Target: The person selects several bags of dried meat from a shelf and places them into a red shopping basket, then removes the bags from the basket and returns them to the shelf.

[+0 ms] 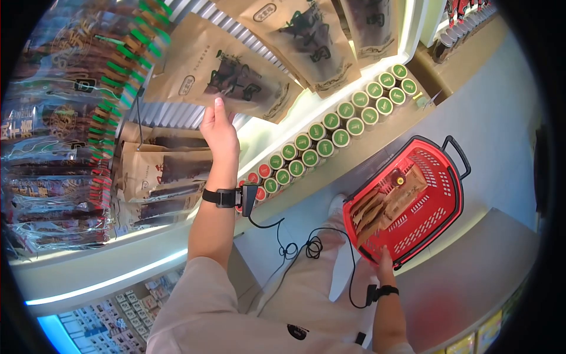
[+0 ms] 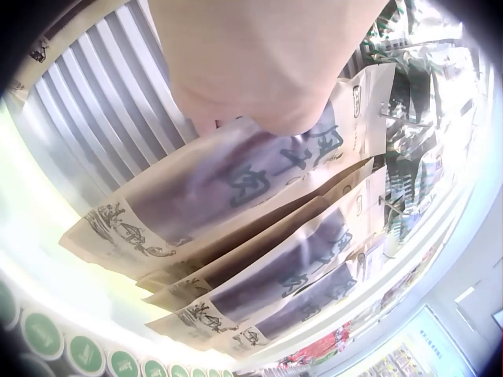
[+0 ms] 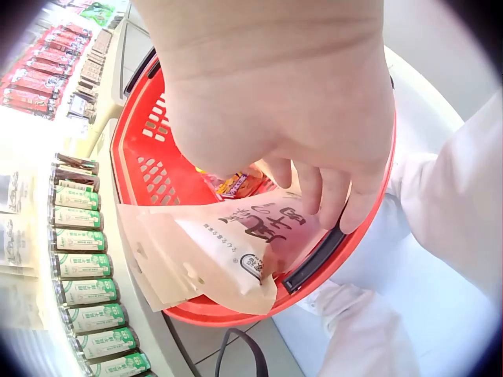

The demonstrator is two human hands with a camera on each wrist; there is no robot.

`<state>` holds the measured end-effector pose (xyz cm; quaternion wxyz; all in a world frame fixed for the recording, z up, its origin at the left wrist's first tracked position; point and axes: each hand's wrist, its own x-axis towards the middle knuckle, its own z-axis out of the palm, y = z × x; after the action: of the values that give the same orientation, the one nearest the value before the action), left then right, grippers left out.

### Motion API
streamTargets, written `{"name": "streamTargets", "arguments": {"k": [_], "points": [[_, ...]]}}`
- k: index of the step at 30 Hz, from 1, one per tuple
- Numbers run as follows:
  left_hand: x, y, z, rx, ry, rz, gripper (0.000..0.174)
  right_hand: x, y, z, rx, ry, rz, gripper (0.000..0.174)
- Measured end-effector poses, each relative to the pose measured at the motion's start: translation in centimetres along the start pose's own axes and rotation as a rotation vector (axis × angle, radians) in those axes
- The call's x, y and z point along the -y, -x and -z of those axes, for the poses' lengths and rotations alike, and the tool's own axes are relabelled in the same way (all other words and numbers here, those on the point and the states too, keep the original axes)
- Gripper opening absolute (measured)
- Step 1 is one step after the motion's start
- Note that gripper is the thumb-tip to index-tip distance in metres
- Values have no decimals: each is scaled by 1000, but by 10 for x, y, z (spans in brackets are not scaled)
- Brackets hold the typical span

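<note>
My left hand [image 1: 221,133] is raised to the shelf, thumb up, and pinches the edge of a brown paper bag [image 1: 236,79] with a dark window and green lettering. Seen from the left wrist, the hand covers the upper part of that bag [image 2: 196,192], and more such bags [image 2: 275,271] hang in a row beside it. Low on the right, my right hand [image 1: 385,265] holds the near end of a red shopping basket [image 1: 433,227]. In the right wrist view its fingers curl over the rim by the black handle [image 3: 314,263]. Similar paper bags [image 3: 228,251] lie inside.
Rows of green-lidded cans [image 1: 324,147] line the shelf edge, with a few red-lidded ones [image 1: 253,177] at the near end. Clear packets [image 1: 53,147] hang at far left. A cable [image 1: 315,236] runs between the wrist cameras. A small colourful packet [image 3: 240,184] is in the basket.
</note>
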<state>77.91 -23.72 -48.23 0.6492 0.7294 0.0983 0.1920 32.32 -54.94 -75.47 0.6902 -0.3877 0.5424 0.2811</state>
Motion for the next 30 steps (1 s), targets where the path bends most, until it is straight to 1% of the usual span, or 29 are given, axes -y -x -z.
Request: {"name": "streamTargets", "arguments": {"k": [2, 6, 8, 12, 14, 23, 25, 28, 29, 30], "points": [[-8, 10, 10, -22, 47, 27, 20, 3, 0, 4, 6, 27, -6, 74], [-24, 35, 21, -1, 73, 76, 14, 8, 3, 5, 16, 8, -15, 75], [-28, 51, 21, 2, 96, 71, 16, 8, -1, 4, 50, -28, 40, 75], [-33, 73, 17, 23, 98, 114, 17, 15, 2, 1, 14, -6, 18, 73], [-31, 78, 14, 32, 90, 130, 17, 18, 0, -1, 28, -4, 23, 71], [-34, 89, -1, 75, 93, 87, 19, 22, 5, -1, -7, -25, 23, 69], [-34, 90, 2, 144, 47, 36, 14, 20, 5, 2, -4, -22, 24, 69], [-33, 97, 8, 171, 4, -8, 15, 18, 7, 2, 6, -24, 34, 70], [-36, 101, 6, 173, 3, -7, 15, 19, 8, 2, 9, -28, 43, 70], [-39, 107, 2, 136, -16, 3, 19, 19, 9, 1, 8, -29, 42, 70]]}}
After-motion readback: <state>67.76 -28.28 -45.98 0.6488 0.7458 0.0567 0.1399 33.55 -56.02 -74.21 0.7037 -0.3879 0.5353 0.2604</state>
